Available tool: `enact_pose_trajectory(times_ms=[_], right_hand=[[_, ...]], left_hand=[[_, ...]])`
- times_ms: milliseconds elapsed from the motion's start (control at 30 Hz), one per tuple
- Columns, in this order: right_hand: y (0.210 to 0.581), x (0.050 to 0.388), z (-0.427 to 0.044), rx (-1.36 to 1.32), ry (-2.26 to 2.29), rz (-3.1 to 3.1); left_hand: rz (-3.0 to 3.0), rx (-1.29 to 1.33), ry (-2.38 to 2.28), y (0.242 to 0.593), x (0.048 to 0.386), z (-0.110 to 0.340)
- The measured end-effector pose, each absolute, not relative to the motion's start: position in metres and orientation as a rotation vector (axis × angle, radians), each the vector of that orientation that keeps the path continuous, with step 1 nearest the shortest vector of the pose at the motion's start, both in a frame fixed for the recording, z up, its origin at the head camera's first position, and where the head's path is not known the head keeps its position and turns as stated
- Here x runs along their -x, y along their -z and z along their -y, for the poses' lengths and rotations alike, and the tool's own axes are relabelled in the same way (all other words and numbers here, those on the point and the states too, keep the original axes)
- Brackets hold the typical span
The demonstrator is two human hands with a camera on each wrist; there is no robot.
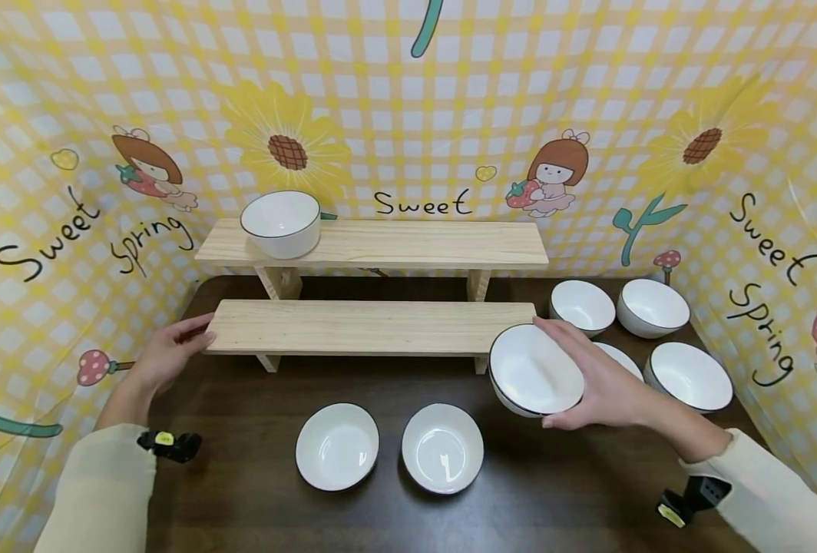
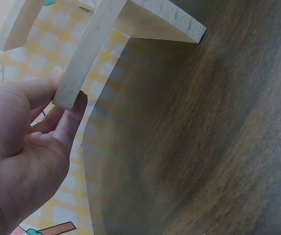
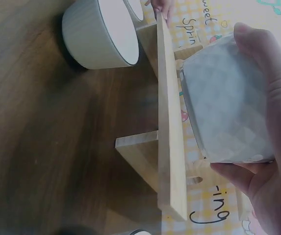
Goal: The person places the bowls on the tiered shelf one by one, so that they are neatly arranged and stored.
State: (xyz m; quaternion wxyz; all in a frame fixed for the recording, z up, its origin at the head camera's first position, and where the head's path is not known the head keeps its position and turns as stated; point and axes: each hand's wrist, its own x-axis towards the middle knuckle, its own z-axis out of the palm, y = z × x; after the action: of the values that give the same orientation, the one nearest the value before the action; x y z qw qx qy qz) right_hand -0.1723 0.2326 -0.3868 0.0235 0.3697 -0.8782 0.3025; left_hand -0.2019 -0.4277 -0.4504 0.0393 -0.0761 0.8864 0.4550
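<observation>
My left hand [image 1: 168, 355] pinches the left end of the lower wooden shelf board [image 1: 374, 326], thumb on one face and fingers on the other in the left wrist view. A white bowl [image 1: 536, 370] with a dark rim is gripped in my right hand [image 1: 605, 376], near the right end of that board. Its faceted outer wall shows in the right wrist view. Another white bowl [image 1: 282, 226] stands on the left part of the upper shelf board [image 1: 408, 244]. On the table in front sit two more bowls, a left one [image 1: 338, 447] and a right one [image 1: 443, 449].
Several white bowls, among them a far one [image 1: 653, 309] and a near one [image 1: 689, 376], stand at the right of the dark wooden table [image 1: 243, 491]. A yellow checked cloth [image 1: 408, 100] hangs behind and at both sides.
</observation>
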Motion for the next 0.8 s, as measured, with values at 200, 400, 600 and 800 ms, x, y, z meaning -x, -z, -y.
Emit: enact_pose_trajectory(times_ms=[200, 400, 600, 800], right_hand=[[0.378, 0.181, -0.224, -1.161, -0.937, 2.705], [0.369, 0.192, -0.213, -1.158, -0.998, 2.699], [0.36, 0.204, -0.201, -1.135, -1.0, 2.733], [0.353, 0.215, -0.187, -1.093, -1.029, 2.747]], left_hand=[[-2.715, 0.251, -1.381, 0.45, 0.203, 0.427], [-2.717, 0.265, -1.359, 0.452, 0.204, 0.428], [-2.716, 0.268, -1.35, 0.453, 0.204, 0.428], [-2.708, 0.266, -1.355, 0.45, 0.204, 0.428]])
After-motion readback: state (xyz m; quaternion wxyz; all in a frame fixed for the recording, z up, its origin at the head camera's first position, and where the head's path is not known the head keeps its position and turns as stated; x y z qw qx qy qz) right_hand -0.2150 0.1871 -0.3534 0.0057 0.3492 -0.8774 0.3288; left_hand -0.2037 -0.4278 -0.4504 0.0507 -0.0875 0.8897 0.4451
